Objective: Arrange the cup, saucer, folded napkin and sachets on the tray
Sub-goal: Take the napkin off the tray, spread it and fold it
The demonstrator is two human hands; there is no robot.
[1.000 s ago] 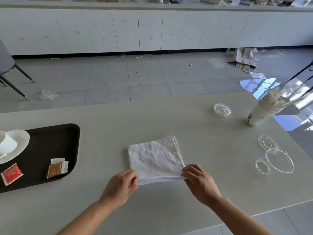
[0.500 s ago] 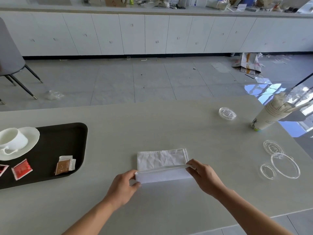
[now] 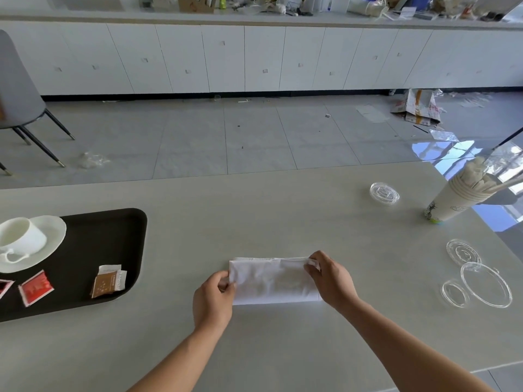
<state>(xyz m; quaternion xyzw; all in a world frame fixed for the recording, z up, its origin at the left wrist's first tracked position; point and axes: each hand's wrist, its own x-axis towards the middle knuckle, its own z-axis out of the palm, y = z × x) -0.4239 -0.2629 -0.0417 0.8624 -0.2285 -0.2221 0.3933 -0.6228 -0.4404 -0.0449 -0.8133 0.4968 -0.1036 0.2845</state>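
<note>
A white napkin [image 3: 271,280] lies folded into a narrow band on the grey table, right of the tray. My left hand [image 3: 213,298] pinches its left end and my right hand [image 3: 329,280] pinches its upper right corner. The dark tray [image 3: 113,236] sits at the left. On it stand a white cup [image 3: 21,236] on a white saucer [image 3: 55,233], two red sachets [image 3: 36,287] at the near left, one cut off by the frame edge, and a brown sachet [image 3: 109,281] near the tray's front right.
Clear plastic lids [image 3: 485,284] lie at the right, another lid [image 3: 384,192] further back. A stack of paper cups [image 3: 455,199] holding straws stands at the far right. The table's near edge [image 3: 424,376] runs below my right forearm. A chair [image 3: 17,89] stands on the floor, back left.
The napkin's near edge was lifted and carried over to the far edge, turning a square into a narrow band. Both hands moved away from me with it.
</note>
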